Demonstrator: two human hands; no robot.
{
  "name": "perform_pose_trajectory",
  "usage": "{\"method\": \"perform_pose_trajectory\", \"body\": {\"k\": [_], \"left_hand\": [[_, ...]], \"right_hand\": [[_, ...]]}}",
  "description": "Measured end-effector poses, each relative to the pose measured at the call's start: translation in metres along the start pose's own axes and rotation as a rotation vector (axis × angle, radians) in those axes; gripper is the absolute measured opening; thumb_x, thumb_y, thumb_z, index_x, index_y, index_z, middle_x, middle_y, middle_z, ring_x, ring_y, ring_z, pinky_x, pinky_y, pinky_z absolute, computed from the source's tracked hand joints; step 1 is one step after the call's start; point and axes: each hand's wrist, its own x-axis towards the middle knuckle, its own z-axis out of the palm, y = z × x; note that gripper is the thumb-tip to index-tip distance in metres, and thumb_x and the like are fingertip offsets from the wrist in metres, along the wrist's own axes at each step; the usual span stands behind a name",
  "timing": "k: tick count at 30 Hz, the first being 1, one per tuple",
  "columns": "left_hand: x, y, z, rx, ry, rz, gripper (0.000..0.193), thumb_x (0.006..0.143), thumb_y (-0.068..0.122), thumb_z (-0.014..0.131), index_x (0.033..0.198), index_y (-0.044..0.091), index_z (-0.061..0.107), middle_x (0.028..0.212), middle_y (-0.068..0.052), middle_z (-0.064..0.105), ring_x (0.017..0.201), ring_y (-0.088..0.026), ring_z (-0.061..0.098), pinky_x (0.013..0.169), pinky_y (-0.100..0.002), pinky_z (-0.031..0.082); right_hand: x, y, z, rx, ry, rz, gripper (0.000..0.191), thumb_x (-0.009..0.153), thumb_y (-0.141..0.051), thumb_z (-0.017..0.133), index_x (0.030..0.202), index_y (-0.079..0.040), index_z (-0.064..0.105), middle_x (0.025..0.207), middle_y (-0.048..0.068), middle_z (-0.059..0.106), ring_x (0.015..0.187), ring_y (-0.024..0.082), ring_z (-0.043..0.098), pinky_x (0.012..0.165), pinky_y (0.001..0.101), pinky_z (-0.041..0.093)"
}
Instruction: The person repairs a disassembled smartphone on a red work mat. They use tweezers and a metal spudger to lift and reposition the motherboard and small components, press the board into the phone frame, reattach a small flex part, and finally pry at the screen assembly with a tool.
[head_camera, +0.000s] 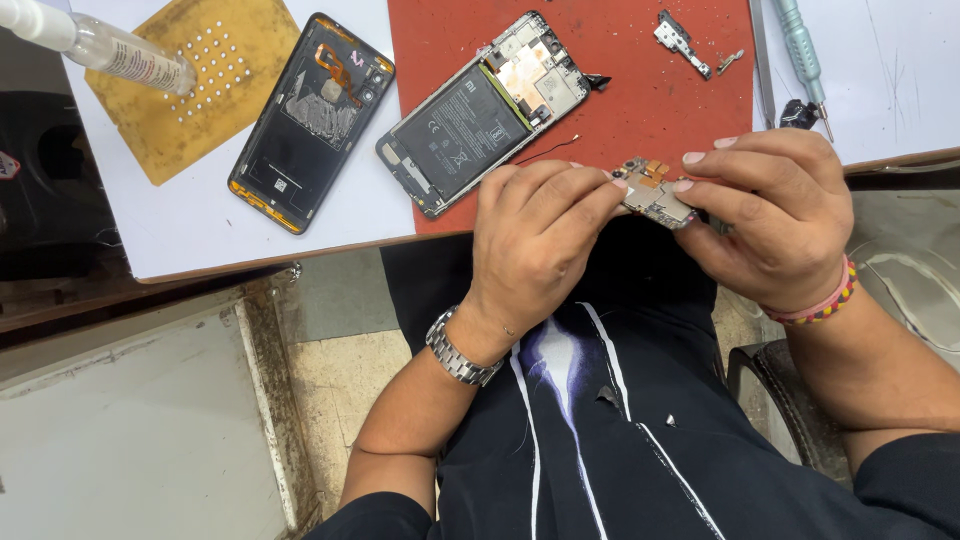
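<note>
A white table (200, 225) with a worn wooden edge fills the top of the view, and a red rubbery mat (640, 110) lies flat on it at about 12 o'clock. On the mat rests an opened phone (485, 112), a slanted rectangle with its black battery and copper-toned shielding bare. At 10 o'clock from it, on the white surface, lies the dark glossy back cover (312, 122), and further toward 10 o'clock a stained yellow pad (205, 85) dotted with small holes, with a clear bottle (110, 50) lying across its corner. At 1 o'clock, off the mat, a grey-green screwdriver (803, 55) lies beside the mat's edge; a small metal bracket (683, 42) sits on the mat.

Below the table edge, over the dark lap, the left hand (535, 250) and the right hand (775, 215) meet. Between them is a small circuit board (655, 195), irregular, grey with orange patches. It sits at 2 o'clock from the left hand and 9 o'clock from the right. The left fingertips pinch its near end; the right thumb and fingers pinch its far end. Nothing covers the board from above.
</note>
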Motion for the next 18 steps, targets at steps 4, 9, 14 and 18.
{"method": "perform_pose_trajectory", "body": {"k": [4,9,14,18], "left_hand": [[0.000,0.004,0.000,0.040,0.018,0.049,0.024,0.096,0.014,0.078,0.119,0.012,0.071,0.119,0.002,0.068,0.113,-0.019,0.062,0.099,-0.039,0.043],[0.000,0.007,-0.002,0.066,0.046,0.093,0.025,0.095,0.011,0.077,0.120,0.012,0.073,0.120,0.003,0.069,0.111,-0.018,0.062,0.097,-0.038,0.042],[-0.002,0.011,-0.002,0.056,0.061,0.115,0.022,0.098,0.012,0.078,0.120,0.011,0.072,0.118,0.003,0.068,0.109,-0.017,0.062,0.097,-0.037,0.041],[-0.001,0.014,-0.002,0.038,0.070,0.126,0.021,0.098,0.011,0.077,0.118,0.011,0.072,0.116,0.003,0.069,0.107,-0.017,0.063,0.097,-0.037,0.040]], "right_hand": [[0.009,-0.004,-0.001,0.083,-0.014,-0.004,0.032,0.070,-0.001,0.091,0.096,-0.003,0.073,0.096,0.009,0.071,0.089,0.030,0.066,0.079,0.0405,0.053],[0.015,-0.004,-0.004,0.190,-0.030,-0.020,0.030,0.070,0.000,0.089,0.096,-0.004,0.074,0.092,0.008,0.069,0.088,0.029,0.066,0.077,0.0401,0.053],[0.015,-0.004,-0.009,0.214,-0.041,-0.046,0.027,0.072,0.003,0.086,0.094,-0.004,0.074,0.090,0.006,0.070,0.090,0.028,0.068,0.079,0.0409,0.055],[0.015,-0.006,-0.011,0.244,-0.026,-0.052,0.025,0.071,0.003,0.084,0.093,-0.004,0.075,0.088,0.007,0.071,0.088,0.028,0.068,0.079,0.0408,0.056]]}}
